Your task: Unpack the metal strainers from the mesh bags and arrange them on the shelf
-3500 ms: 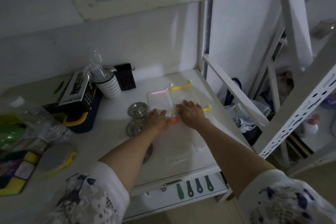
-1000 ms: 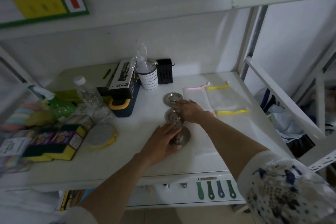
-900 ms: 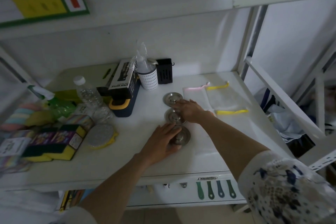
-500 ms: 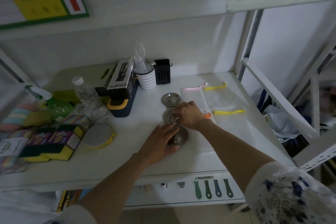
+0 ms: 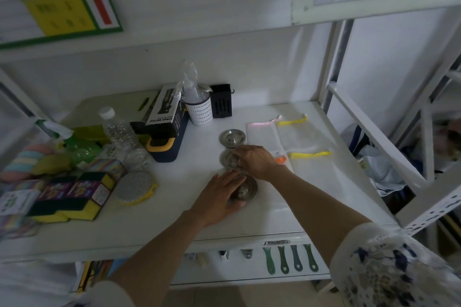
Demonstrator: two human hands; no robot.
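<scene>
1. Three metal strainers are lying in a line on the white shelf point(image 5: 174, 227): the far strainer point(image 5: 232, 136) is sitting bare toward 12 o'clock, the middle strainer point(image 5: 225, 158) is half covered, and the near strainer point(image 5: 245, 190) is lying toward 6 o'clock.
2. The right hand point(image 5: 257, 161) is resting on the middle strainer with fingers curled down around its rim; whether they are pinching it is hard to tell.
3. The left hand point(image 5: 219, 195) is lying flat, fingers close together, pressing on the near strainer's left side.
4. The flattened mesh bags point(image 5: 287, 139) are lying at 3 o'clock of the strainers, with pink, yellow and orange ties.
5. At 9 o'clock a water bottle point(image 5: 119, 132), a spray bottle box point(image 5: 163, 113) and sponge packs point(image 5: 72, 197) are crowding the shelf; a dotted cup point(image 5: 200, 113) is standing at 11 o'clock.
6. The left edge is blurring, and the sponge packs' print is unreadable.
</scene>
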